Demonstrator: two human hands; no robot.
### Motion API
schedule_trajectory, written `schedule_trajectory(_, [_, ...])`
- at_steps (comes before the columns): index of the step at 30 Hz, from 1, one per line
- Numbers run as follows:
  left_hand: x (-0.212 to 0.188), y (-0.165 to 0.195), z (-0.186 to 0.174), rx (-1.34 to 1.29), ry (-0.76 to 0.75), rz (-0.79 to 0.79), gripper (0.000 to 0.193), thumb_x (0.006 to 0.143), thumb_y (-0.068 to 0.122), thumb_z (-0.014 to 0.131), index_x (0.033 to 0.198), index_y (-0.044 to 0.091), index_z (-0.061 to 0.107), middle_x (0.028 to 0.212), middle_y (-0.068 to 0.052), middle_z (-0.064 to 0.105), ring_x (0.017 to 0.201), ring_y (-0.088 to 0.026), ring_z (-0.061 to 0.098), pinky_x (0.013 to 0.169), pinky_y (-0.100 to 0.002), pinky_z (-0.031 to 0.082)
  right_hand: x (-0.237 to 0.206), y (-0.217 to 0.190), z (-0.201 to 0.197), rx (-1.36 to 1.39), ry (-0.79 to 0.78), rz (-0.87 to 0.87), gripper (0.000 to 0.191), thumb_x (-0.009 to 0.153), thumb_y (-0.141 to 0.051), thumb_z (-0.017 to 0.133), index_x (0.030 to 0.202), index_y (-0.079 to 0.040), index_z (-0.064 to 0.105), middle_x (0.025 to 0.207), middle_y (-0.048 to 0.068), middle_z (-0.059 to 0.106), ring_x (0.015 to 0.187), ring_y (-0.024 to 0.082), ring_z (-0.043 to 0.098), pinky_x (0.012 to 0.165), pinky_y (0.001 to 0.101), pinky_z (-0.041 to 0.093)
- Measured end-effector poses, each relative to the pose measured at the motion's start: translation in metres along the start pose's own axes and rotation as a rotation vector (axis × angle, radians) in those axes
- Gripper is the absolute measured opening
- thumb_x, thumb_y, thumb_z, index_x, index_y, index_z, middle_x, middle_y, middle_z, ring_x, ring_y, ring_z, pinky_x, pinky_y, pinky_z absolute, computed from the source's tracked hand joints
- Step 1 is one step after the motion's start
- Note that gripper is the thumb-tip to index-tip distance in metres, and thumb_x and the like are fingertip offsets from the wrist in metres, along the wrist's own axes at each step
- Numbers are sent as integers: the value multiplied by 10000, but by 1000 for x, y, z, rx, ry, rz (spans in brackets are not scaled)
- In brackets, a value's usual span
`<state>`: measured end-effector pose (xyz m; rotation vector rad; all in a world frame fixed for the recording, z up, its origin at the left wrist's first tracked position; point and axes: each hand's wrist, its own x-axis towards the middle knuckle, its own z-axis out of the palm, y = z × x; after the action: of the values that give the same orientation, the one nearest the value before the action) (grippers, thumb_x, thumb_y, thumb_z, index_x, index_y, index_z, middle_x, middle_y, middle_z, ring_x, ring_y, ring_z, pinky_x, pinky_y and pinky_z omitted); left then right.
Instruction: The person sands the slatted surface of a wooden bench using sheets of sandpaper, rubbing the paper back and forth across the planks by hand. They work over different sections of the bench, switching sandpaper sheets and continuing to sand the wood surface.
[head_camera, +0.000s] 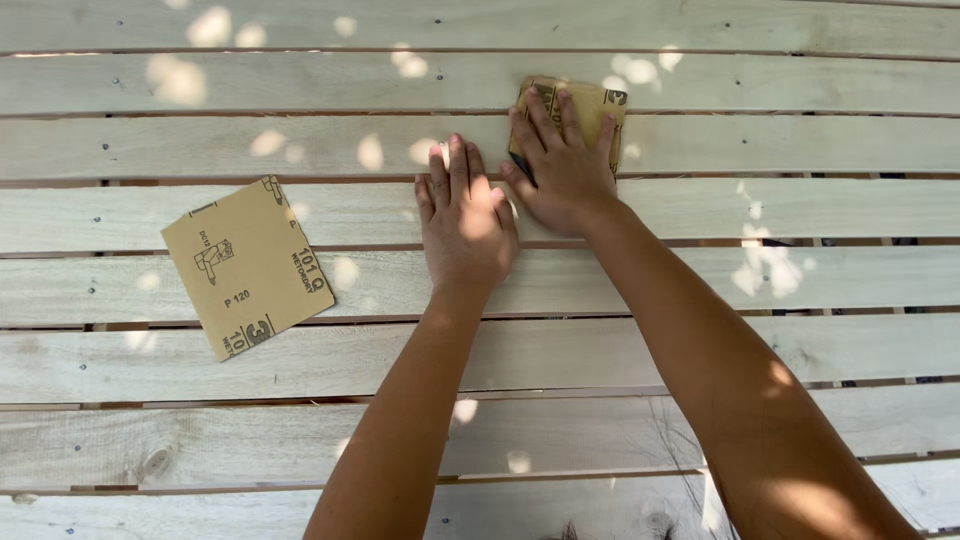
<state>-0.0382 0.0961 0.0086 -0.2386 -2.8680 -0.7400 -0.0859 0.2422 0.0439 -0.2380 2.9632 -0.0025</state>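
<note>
While my right hand (562, 165) presses flat on a folded sandpaper piece (585, 105) on the upper wooden slats (800, 145), my left hand (465, 225) lies open, holding nothing, beside it. Spare sandpaper sheet (247, 265) sits unused; lower slats look rough, probably unsanded.

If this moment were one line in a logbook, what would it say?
left hand: flat on slatted wood surface | right hand: pressing folded sandpaper | spare sandpaper sheet: lying apart, left

A spare tan sandpaper sheet (247, 265) lies flat on the pale slatted wooden boards (700, 340), left side
</note>
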Motion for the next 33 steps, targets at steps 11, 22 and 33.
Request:
schedule_trajectory(11, [3,1,-2,-16,-13,-30,604,1019,315,398,1528,-9,388,1651,-153,295,1543,-350,229,1257,-524,164,-26,-12,16,-2,18,-41,732,1028,-475,318,1640,-133,107,1708,80,5,1563,355,-3,1176,717,27])
schedule_trajectory(22, [-2,1,-1,-25,-10,-28,592,1031,299,401,1533,-15,388,1658,-154,287,1551,-356,222,1266,-520,164,-99,-21,19,-14,-33,-125,784,1017,-547,312,1625,-91,120,1702,131,55,1565,335,16,1192,660,6])
schedule_trajectory(33, [6,0,-4,-18,-53,-34,600,1026,324,336,1549,31,352,1653,-139,258,1538,-338,192,1247,-514,140,64,-6,10,9,77,-33,756,1051,-489,279,1628,-51,63,1715,135,2,1579,288,4,1263,493,29])
